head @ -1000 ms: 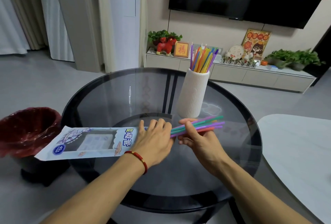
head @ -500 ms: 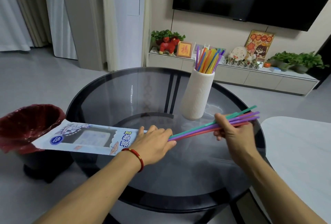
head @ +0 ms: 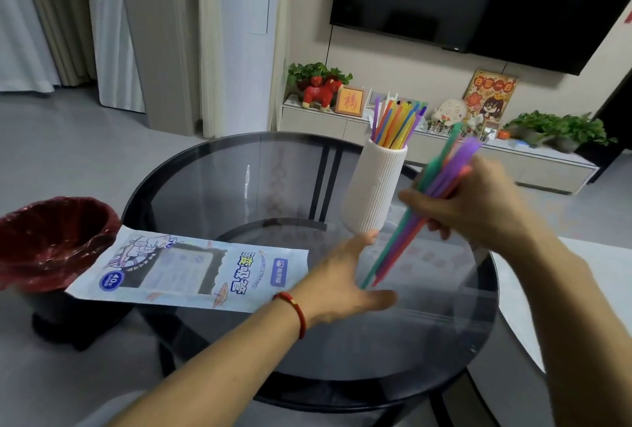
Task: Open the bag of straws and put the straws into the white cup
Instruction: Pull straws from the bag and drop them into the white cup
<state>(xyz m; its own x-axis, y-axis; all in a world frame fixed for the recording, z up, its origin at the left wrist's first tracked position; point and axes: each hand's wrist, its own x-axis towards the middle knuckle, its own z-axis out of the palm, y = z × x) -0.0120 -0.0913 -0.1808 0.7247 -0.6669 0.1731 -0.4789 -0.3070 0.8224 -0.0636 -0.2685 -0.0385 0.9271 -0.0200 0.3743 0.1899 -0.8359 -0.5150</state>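
Wastebasket (head: 51, 242) with a dark red liner stands on the floor at far left, beside a round smoked-glass table (head: 212, 187). The straw bag (head: 191, 269), flat and printed in blue and white, lies on the table's left part, one corner overhanging the rim toward the wastebasket; no straws show in its clear window.

At the centre, the left hand (head: 345, 286) hovers low over the glass just past the bag's right end, fingers straight and loosely spread, holding nothing. It is blurred, so whether it touches the glass cannot be told.

Just behind the hand's fingertips stands the white cup (head: 376, 187), a tall ribbed cup already holding many coloured straws that fan out above its rim.

To the right of the cup, the right hand (head: 478, 208) grips a small bunch of straws (head: 420, 208), green, purple and red, fingers curled round their middle. The bunch tilts steeply, upper ends level with the cup's mouth, lower ends pointing down toward the left hand.

Likely risks: the cup is narrow, tall and crowded, so the bunch may catch on the straws inside or knock the rim and tip it. Held only at the middle, the straws could splay and some miss the mouth. The overhanging bag might slide off if brushed.
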